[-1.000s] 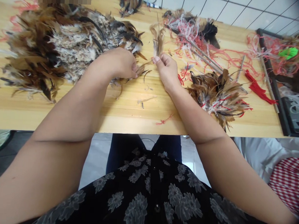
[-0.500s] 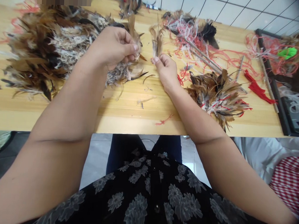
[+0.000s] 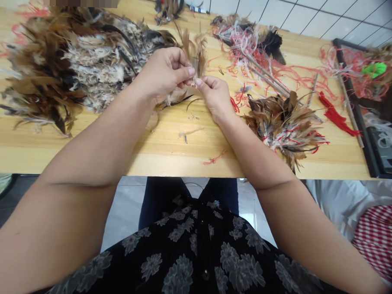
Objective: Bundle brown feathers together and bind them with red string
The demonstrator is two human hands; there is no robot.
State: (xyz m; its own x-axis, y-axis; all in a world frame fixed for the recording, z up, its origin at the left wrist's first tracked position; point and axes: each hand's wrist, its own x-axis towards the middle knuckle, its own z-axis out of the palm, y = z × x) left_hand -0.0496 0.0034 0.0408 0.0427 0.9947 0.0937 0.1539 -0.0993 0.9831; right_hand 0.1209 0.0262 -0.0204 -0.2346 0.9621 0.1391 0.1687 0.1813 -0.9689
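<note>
My left hand is closed in a pinch on brown feathers, which stand up past its fingertips. Touching or almost touching it, my right hand pinches the quill ends of another small bunch of brown feathers. The two bunches overlap, so where one ends I cannot tell. Left of my left hand lies a large heap of brown, black and fluffy grey-white feathers. Beside my right forearm is a pile of feather bunches with red ties among their quills.
Tangled pink and white strings lie at the back with thin sticks. A red string bundle rests near a black-edged tray at the right. Feather scraps and a pink thread dot the wooden table.
My left hand has moved right, away from the heap, bringing its feathers against the bunch in my right hand. My right hand has shifted only slightly.
</note>
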